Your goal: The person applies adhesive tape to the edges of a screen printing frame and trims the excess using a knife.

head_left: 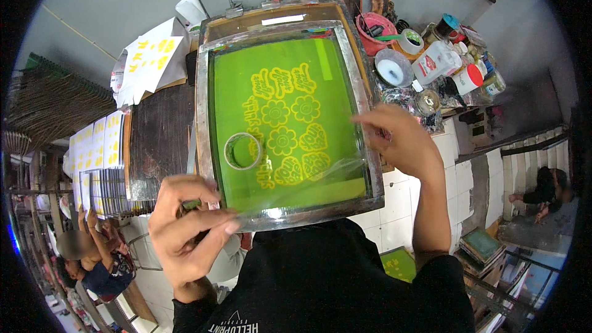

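**Clear tape stretched over the green screen**

I hold a strip of clear tape (pixel 296 179) taut between both hands, low over the near edge of the green printing screen (pixel 283 117) on the bench (pixel 157 142). My left hand (pixel 185 228) pinches one end shut; my right hand (pixel 401 142) pinches the other by the screen's right rail. The strip looks light, limp and sticky, best held by its ends. A tape roll (pixel 242 151) lies on the mesh just beyond it. Ink pots (pixel 394 68) crowd the far right corner, printed sheets (pixel 148 58) the far left.
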The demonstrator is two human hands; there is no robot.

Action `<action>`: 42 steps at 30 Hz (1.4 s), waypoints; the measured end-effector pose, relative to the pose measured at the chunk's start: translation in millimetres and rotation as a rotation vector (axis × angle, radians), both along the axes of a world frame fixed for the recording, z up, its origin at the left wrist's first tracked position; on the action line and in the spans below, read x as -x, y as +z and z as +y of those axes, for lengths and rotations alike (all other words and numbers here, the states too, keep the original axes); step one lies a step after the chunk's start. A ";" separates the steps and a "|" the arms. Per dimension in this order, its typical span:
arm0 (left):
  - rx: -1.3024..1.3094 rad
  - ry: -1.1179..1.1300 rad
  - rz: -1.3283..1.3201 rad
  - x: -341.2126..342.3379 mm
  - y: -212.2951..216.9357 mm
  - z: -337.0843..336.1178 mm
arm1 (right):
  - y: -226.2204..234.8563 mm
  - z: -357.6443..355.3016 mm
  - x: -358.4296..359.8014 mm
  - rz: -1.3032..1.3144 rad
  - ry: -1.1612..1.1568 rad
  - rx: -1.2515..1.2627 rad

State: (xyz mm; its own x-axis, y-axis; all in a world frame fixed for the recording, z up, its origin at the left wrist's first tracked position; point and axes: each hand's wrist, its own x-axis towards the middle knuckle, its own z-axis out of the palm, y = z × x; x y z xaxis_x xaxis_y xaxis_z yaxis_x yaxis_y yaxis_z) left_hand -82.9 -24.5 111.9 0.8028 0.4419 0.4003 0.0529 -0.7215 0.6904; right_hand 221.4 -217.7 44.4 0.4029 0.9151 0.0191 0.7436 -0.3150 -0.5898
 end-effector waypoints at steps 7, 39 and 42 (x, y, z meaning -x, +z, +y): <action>0.120 -0.019 0.074 7.8 -1.1 7.3 | -72.3 -35.9 -14.2 0.112 -0.070 0.268; 0.778 0.397 0.105 -177.8 -186.4 318.7 | -121.0 191.0 -204.3 0.665 -0.589 -0.228; 0.785 0.451 0.113 -180.3 -184.0 320.4 | -129.1 190.0 -209.8 0.658 -0.666 -0.262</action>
State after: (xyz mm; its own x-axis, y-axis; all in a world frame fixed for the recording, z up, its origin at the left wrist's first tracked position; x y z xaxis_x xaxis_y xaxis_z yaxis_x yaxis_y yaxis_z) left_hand 97.4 296.0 -72.2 0.5044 0.8354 -0.2182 0.3134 0.0584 0.9478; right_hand 431.2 -27.7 -84.6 0.8399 0.4942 -0.2244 -0.0429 -0.3517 -0.9351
